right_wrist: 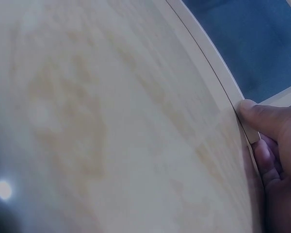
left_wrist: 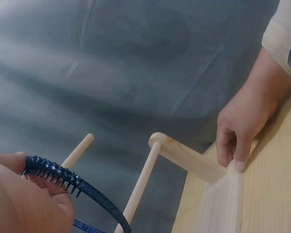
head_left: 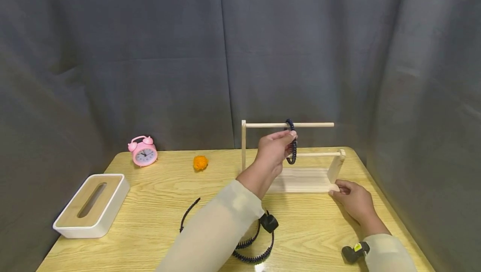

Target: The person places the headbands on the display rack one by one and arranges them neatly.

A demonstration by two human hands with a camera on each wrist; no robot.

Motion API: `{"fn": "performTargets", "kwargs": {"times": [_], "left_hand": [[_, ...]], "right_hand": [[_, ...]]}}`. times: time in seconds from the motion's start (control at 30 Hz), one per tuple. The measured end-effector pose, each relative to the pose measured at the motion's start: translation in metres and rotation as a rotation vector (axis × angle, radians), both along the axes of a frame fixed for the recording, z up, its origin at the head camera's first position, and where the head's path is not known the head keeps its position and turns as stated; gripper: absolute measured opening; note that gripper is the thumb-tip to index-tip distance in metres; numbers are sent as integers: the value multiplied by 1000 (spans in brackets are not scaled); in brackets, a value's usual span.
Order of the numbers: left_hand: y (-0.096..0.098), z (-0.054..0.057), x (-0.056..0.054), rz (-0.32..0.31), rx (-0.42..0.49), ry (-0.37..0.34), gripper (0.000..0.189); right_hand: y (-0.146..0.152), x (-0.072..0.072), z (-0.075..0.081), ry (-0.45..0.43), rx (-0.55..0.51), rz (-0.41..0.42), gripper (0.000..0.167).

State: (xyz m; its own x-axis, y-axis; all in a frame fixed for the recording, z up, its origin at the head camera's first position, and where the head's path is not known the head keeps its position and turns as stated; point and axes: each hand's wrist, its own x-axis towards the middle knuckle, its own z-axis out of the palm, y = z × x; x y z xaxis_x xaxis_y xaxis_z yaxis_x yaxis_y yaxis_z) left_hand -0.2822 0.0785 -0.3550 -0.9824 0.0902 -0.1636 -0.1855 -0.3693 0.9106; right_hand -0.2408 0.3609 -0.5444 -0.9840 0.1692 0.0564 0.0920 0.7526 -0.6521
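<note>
My left hand [head_left: 272, 151] pinches a dark blue, toothed headband [head_left: 294, 151] at the upper rod [head_left: 315, 125] of a wooden rack. In the head view the band's top overlaps that rod and its lower end hangs near the lower rod [head_left: 319, 154]. The left wrist view shows the headband's glittery teeth [left_wrist: 51, 170] beside my thumb, and the upper rod's free end [left_wrist: 87, 141] beyond. With thumb and fingers, my right hand [head_left: 355, 201] grips the front right corner of the rack's base [head_left: 300, 180]; the right wrist view shows the thumb on top.
Dark toothed headbands [head_left: 259, 259] lie on the table, partly hidden by my left sleeve. A pink alarm clock [head_left: 145, 155], an orange pompom-like ball [head_left: 200, 163] and a white tissue box with a wooden top [head_left: 118, 194] stand to the left. Grey curtains [head_left: 169, 75] hang behind.
</note>
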Motion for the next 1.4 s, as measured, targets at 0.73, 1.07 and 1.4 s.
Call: {"fn": "performTargets", "kwargs": {"times": [0.73, 1.07, 1.4], "left_hand": [[-24, -42, 6, -141, -548, 327, 22], [-23, -49, 9, -166, -612, 419, 21], [-20, -42, 8, -114, -650, 487, 12]], "right_hand": [[4, 1, 3, 6, 11, 4, 60], [2, 2, 3, -2, 1, 3, 60], [1, 2, 0, -14, -13, 6, 61]]}}
